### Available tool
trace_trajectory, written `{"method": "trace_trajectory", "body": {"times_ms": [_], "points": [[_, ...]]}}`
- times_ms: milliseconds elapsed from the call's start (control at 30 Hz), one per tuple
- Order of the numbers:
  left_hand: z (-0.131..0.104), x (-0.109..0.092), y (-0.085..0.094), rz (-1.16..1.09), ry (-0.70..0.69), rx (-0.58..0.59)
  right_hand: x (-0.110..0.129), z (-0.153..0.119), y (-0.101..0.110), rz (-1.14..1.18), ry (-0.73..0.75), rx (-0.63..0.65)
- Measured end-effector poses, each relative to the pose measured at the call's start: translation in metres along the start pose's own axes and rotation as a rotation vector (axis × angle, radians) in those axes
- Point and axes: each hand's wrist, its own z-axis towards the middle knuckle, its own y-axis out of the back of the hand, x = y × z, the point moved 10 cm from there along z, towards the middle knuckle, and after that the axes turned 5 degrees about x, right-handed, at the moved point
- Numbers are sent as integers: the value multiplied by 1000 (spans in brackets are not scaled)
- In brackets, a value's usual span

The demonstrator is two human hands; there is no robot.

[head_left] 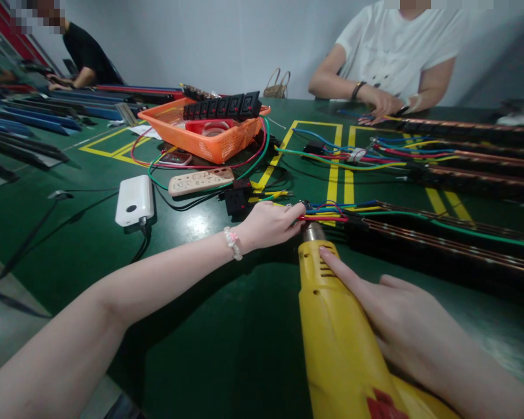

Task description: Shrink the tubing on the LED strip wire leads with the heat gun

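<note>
Heat gun [340, 326] is gripped by the right hand [408, 320], fingers clamped on its body, nozzle [315, 233] pointed away, just beside coloured wires [332, 219]. These are pinched by the left hand's [268, 226] fingers and stretched rightward. Farther off, an orange basket [225, 150] is seen.

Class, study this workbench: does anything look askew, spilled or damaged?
No spill or damage is visible. Slightly untidy: the black socket strip lies slanted atop the orange basket rather than down inside, and a red wire and green wire loop loosely around it.
</note>
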Motion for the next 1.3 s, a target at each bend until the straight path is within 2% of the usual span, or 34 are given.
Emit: {"method": "trace_trajectory", "body": {"times_ms": [100, 233, 467, 667, 867, 1300], "points": [[1, 0, -3, 0, 2, 17, 2, -1, 9, -73, 6, -76], [1, 0, -7, 3, 10, 46, -1, 1, 7, -110, -34, -66], [1, 1, -14, -25, 83, 149, 3, -4, 12, -115, 6, -97], [0, 7, -18, -187, 98, 201, 5, -3, 20, -113, 7, -144], [-2, 7, -17, -311, 18, 179, 5, -3, 14, -145, 7, -61], [0, 5, -16, -178, 21, 187, -7, -12, 0, -121, -28, -10]]}}
